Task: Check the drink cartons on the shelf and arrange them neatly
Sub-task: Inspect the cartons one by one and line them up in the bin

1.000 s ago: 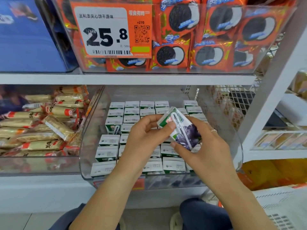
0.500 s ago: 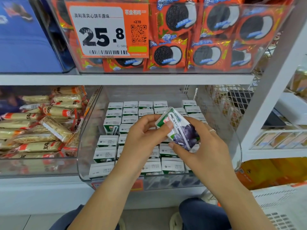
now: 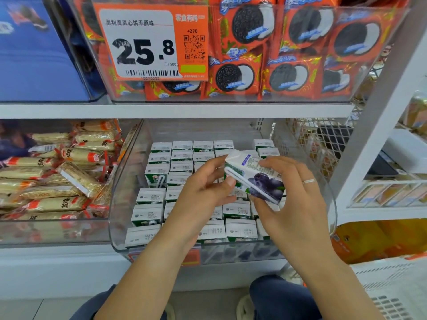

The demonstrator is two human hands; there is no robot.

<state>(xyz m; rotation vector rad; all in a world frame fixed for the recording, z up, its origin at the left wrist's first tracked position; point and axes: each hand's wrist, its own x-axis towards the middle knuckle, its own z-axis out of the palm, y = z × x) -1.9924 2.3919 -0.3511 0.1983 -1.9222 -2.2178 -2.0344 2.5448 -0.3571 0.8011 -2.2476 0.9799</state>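
Glossy printed carton [image 3: 255, 179]; clear smooth plastic bin [image 3: 120, 204]; shiny foil biscuit packs [image 3: 295, 75].

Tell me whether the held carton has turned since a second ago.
Yes. The carton has rolled in both hands above the bin: its label panel now faces up, where before the straw side did.

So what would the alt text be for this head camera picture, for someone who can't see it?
Two bare hands, left hand and right hand, hold a tilted drink carton with a blueberry picture above a clear shelf bin filled with rows of matching cartons. Orange cookie packs and a 25.8 price tag sit on the shelf above.
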